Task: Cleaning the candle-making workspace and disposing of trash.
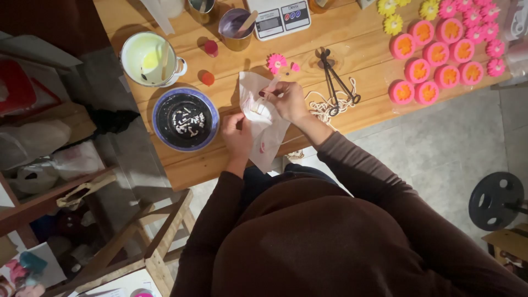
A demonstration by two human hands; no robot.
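Beside the dark bowl (185,119), both hands grip white paper (264,118).

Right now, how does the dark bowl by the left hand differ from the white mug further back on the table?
The dark bowl is black inside with a blue-grey rim and holds small white bits; the white mug holds pale yellowish liquid and a wooden stick. The mug has a side handle; the bowl shows none. The bowl sits close beside the left hand; the mug stands farther from it. Both are round, open and upright on the wooden table.
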